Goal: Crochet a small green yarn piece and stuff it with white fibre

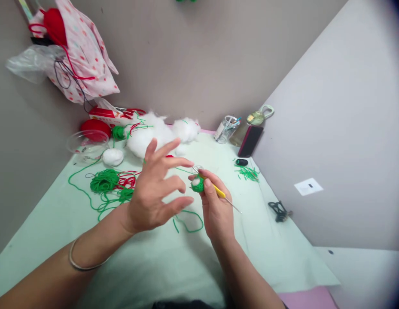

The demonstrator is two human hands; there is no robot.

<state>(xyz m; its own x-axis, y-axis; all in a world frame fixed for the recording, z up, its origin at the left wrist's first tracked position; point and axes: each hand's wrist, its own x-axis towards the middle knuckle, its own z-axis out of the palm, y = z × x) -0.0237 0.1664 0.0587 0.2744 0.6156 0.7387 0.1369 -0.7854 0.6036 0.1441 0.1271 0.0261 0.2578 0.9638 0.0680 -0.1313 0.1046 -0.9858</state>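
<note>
A small green crocheted piece (197,184) with white stuffing showing at its top is held in my right hand (217,204). The same hand grips a crochet hook (219,191) with a yellow handle, its metal shaft pointing down to the right. My left hand (160,186) is raised beside it, fingers spread and curved, the index fingertip close to the hook's upper end. Green yarn (189,230) loops on the table below the hands. More green yarn (104,180) lies in a tangle with red strands to the left.
White stuffing (147,137) is piled at the back beside a white yarn ball (113,157), a red ball (95,130) and a clear bowl. A clear cup (226,130), phone (251,140), green scraps (248,173) and black clip (279,211) are at the right. A polka-dot bag (86,56) hangs upper left.
</note>
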